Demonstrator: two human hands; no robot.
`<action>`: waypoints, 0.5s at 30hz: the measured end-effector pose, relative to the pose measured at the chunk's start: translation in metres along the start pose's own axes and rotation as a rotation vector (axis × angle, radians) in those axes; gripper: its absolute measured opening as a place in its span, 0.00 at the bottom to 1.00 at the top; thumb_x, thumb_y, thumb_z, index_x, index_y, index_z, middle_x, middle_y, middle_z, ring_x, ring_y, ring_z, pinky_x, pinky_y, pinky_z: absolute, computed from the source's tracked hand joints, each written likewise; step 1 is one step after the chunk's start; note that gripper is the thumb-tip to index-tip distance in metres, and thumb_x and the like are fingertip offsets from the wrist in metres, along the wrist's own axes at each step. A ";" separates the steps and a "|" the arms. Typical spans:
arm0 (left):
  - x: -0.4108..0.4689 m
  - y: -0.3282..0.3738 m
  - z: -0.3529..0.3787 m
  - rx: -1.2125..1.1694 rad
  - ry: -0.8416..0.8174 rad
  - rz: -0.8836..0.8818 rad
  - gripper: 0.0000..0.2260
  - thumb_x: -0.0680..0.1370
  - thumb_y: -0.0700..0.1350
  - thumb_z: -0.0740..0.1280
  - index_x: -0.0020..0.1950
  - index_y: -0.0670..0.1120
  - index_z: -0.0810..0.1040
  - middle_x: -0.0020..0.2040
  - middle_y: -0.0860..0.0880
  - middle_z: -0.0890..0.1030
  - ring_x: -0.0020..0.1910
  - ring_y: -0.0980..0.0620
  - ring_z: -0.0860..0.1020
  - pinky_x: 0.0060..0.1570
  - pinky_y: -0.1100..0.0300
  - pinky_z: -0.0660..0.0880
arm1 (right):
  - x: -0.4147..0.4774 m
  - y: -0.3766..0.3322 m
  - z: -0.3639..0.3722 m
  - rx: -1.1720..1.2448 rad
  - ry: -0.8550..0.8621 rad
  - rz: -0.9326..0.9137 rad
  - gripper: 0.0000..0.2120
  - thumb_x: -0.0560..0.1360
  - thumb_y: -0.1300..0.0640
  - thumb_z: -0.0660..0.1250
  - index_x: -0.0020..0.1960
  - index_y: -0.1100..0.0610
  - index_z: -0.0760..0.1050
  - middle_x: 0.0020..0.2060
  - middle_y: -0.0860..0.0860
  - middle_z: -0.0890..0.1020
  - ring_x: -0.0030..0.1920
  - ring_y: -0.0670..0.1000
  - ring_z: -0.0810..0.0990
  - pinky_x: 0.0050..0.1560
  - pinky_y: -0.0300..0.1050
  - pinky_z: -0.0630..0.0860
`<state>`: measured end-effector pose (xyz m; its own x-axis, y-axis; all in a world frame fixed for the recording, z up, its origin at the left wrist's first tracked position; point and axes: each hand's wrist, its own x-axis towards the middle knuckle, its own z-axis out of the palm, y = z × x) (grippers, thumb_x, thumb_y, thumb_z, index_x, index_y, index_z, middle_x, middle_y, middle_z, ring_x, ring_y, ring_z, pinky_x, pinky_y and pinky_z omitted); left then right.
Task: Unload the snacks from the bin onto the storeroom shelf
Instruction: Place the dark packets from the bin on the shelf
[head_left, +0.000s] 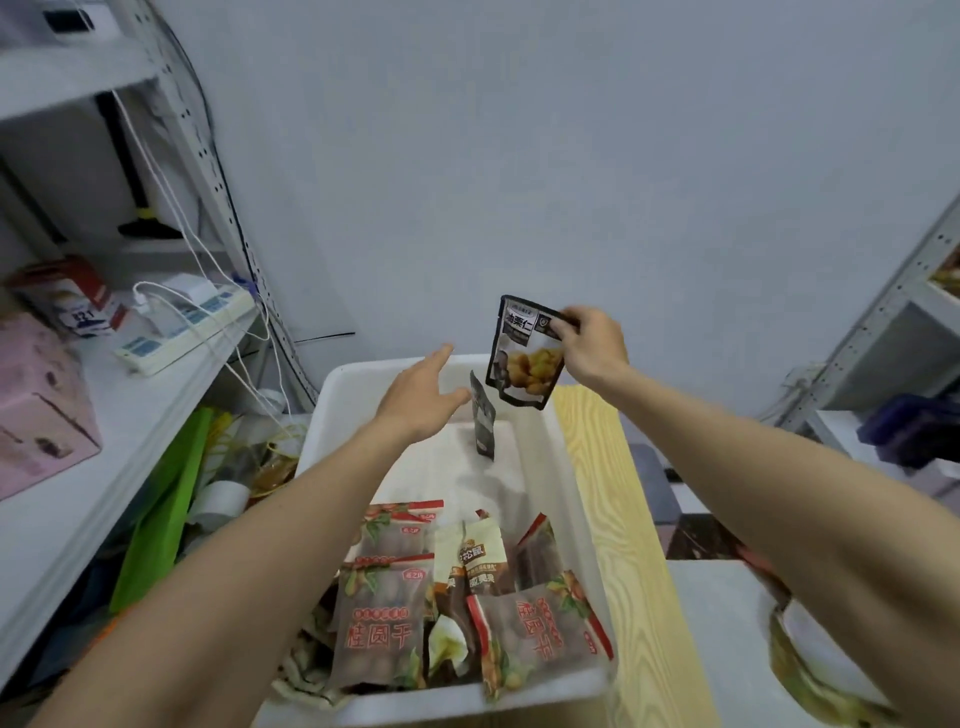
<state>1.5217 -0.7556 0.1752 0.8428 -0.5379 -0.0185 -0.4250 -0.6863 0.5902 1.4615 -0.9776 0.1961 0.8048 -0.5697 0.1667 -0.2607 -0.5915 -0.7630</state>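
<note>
A white plastic bin (571, 467) stands in front of me. My right hand (592, 345) pinches the top corner of a black chestnut pouch (524, 358) and holds it above the bin's far right corner. My left hand (423, 395) hovers over the bin's far end with fingers spread, holding nothing. Just beyond its fingertips a second dark pouch (483, 415) stands upright against the far inside of the bin. Several red and brown snack bags (384, 618) lie piled at the near end of the bin.
A white metal shelf (78, 441) runs along the left, carrying a pink box (36, 405), a power strip (182, 327) with cables and a red-white carton (72, 301). A light wooden board (613, 493) lies under the bin's right side. Another shelf (893, 332) stands at the right.
</note>
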 end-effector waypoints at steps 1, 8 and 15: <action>0.000 0.003 -0.003 -0.086 0.017 -0.012 0.33 0.79 0.52 0.68 0.80 0.54 0.56 0.79 0.52 0.61 0.78 0.49 0.60 0.73 0.55 0.59 | 0.000 -0.007 -0.003 0.042 0.007 -0.022 0.09 0.81 0.55 0.63 0.47 0.56 0.80 0.44 0.53 0.84 0.49 0.57 0.80 0.50 0.51 0.76; -0.010 0.009 -0.006 -0.508 0.002 -0.039 0.37 0.74 0.44 0.75 0.78 0.59 0.61 0.69 0.51 0.76 0.69 0.53 0.72 0.69 0.52 0.68 | -0.012 -0.038 -0.005 0.231 -0.134 -0.080 0.11 0.78 0.56 0.66 0.38 0.48 0.78 0.39 0.50 0.83 0.49 0.59 0.83 0.52 0.64 0.79; -0.028 -0.003 -0.005 -0.743 0.019 -0.005 0.27 0.74 0.32 0.73 0.68 0.54 0.74 0.52 0.50 0.84 0.52 0.51 0.82 0.44 0.65 0.79 | -0.031 -0.060 -0.005 0.376 -0.264 -0.083 0.06 0.81 0.62 0.63 0.50 0.60 0.79 0.44 0.56 0.82 0.45 0.53 0.81 0.44 0.51 0.82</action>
<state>1.5008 -0.7361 0.1785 0.8525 -0.5225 -0.0128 -0.0913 -0.1730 0.9807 1.4495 -0.9270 0.2394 0.9356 -0.3358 0.1091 -0.0176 -0.3530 -0.9355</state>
